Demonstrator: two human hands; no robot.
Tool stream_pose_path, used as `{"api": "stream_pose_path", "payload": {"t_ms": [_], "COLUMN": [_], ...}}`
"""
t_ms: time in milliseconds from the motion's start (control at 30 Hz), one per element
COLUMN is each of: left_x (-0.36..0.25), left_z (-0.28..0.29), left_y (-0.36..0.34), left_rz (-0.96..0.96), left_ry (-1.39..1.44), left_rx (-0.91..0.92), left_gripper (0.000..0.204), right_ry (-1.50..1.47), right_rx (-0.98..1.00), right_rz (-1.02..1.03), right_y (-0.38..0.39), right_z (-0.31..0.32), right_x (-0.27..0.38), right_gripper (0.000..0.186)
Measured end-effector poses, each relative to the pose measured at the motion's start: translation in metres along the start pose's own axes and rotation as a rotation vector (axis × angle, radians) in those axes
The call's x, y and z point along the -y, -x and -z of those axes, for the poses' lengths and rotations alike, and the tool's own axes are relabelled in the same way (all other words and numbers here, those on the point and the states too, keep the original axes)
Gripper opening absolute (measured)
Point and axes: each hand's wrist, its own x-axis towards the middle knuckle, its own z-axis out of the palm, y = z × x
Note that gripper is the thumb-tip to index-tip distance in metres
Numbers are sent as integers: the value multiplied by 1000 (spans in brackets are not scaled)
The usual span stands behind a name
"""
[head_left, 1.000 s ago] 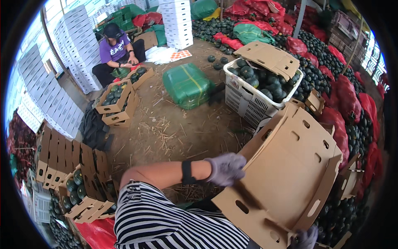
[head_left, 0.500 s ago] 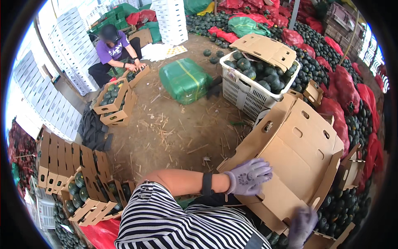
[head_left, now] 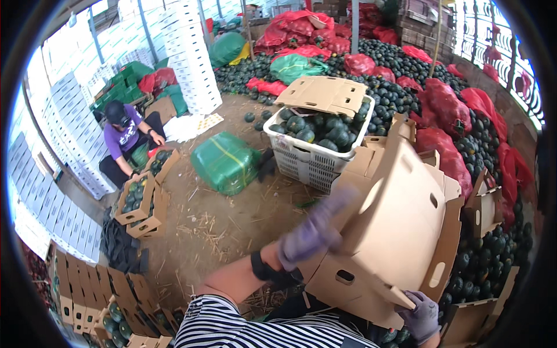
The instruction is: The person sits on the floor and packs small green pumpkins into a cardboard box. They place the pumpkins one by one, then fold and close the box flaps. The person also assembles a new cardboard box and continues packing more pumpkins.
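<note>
A partly folded brown cardboard box [head_left: 409,214] leans in front of me at the right, its walls raised at an angle and slots cut in its panels. My left hand [head_left: 313,232], in a purple-grey glove, is smeared by motion beside the box's left wall, so its fingers cannot be read. At the near right corner, my right hand [head_left: 422,318], gloved alike, has its fingers closed over the edge of a cardboard flap. Dark green squashes [head_left: 464,275] lie heaped to the right of the box.
Beyond the box stands a white plastic crate [head_left: 296,156] of squashes with flattened cardboard on top. A green wrapped bundle [head_left: 223,162] sits on the floor. Filled cartons [head_left: 136,214] stand near a crouching person [head_left: 127,136] at left. Red net sacks [head_left: 444,110] lie at right.
My left hand has lifted off the panel and swung left. My right hand now grips the near flap. The box's panels stand more upright. The whole view has shifted.
</note>
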Motion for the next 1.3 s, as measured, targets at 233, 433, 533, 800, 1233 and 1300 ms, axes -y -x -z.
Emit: {"api": "stream_pose_path", "payload": {"t_ms": [233, 433, 533, 800, 1233, 1300], "left_x": [43, 90, 75, 68, 62, 76], "left_z": [50, 44, 29, 7, -35, -55], "left_y": [17, 4, -17, -3, -81, -96], "left_rz": [631, 509, 444, 114, 338, 522], "left_ry": [244, 492, 349, -227, -1497, -1651], "left_rx": [-82, 127, 155, -196, 930, 1025], "left_gripper": [89, 78, 63, 33, 85, 73], "right_ry": [-549, -1056, -1458, -648, 374, 340], "right_rx": [762, -416, -240, -729, 484, 542], "right_rz": [60, -432, -368, -200, -150, -261], "right_y": [-8, -54, -40, -62, -126, -142], "right_z": [16, 52, 33, -25, 19, 2], "right_x": [5, -66, -88, -106, -72, -75], "right_gripper": [48, 72, 63, 65, 95, 84]}}
